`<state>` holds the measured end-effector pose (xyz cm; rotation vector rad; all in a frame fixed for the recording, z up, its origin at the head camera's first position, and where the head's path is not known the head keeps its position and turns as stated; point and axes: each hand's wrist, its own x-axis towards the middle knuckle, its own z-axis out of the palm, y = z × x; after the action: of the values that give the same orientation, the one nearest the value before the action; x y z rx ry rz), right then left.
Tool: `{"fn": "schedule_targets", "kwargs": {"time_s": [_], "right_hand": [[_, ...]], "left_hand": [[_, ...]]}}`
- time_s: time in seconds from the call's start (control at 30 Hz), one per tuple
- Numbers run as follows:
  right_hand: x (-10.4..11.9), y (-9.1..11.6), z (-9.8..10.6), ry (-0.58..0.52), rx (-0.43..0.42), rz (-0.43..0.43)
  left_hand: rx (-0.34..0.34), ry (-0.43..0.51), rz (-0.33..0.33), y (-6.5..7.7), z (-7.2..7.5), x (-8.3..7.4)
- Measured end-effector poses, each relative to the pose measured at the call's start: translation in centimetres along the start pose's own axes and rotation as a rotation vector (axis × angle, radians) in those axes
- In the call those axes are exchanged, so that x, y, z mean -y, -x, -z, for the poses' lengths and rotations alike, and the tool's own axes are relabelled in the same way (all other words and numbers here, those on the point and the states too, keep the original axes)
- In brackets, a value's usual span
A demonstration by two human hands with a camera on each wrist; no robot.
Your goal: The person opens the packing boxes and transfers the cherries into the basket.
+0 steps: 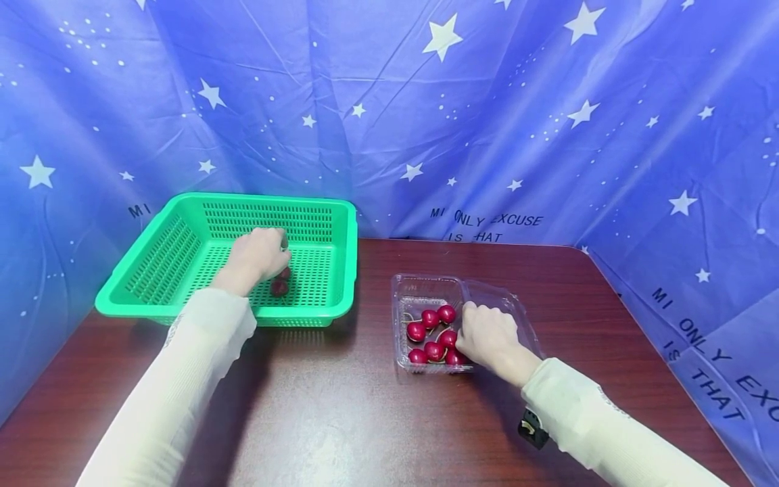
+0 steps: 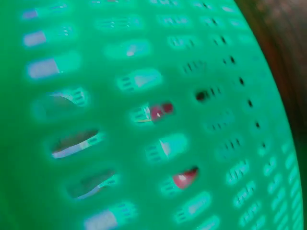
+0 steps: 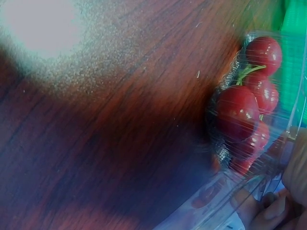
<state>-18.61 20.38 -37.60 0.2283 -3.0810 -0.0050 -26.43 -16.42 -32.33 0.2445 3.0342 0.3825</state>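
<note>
In the head view my left hand [image 1: 258,251] is low inside the green basket [image 1: 349,270], its fingers curled downward and largely hidden. Two dark red cherries [image 1: 279,289] show just below its thumb side; I cannot tell whether the fingers hold one. Through the basket's slots, the left wrist view gives red glimpses of cherries [image 2: 184,178]. My right hand [image 1: 489,336] grips the right edge of a clear plastic box [image 1: 398,318], where its lid joins. Several red cherries [image 1: 416,331] with green stems lie in that box, seen closer through its wall in the right wrist view.
The box's clear lid [image 1: 508,301] lies folded open to the right, partly behind the right hand. Both containers stand on a dark reddish wooden table [image 1: 341,419]. Behind and beside it hangs a blue cloth [image 1: 389,122] with white stars.
</note>
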Motion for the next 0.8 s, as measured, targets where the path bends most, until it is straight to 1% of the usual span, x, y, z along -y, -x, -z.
{"fn": "schedule_targets", "kwargs": {"time_s": [0.13,0.3,0.4,0.47,0.6,0.8], "right_hand": [[0.0,0.0,-0.1,0.0,-0.003,-0.002],[0.0,-0.1,-0.1,-0.006,-0.006,-0.001],[0.0,-0.1,0.0,-0.007,-0.005,0.002],[0.0,0.0,0.0,-0.008,-0.002,0.004],[0.0,0.0,0.0,-0.011,0.009,0.006],[0.0,-0.1,0.0,-0.007,0.017,0.003]], "left_hand": [[-0.029,0.015,-0.008,0.0,0.2,-0.8],[-0.08,-0.024,-0.028,0.0,0.4,-2.1],[-0.124,-0.049,-0.061,-0.1,0.3,-3.1],[-0.141,-0.056,-0.086,-0.1,0.3,-3.8],[-0.154,-0.072,-0.126,-0.2,0.2,-5.1],[-0.172,-0.11,-0.156,-0.1,0.2,-6.5]]}}
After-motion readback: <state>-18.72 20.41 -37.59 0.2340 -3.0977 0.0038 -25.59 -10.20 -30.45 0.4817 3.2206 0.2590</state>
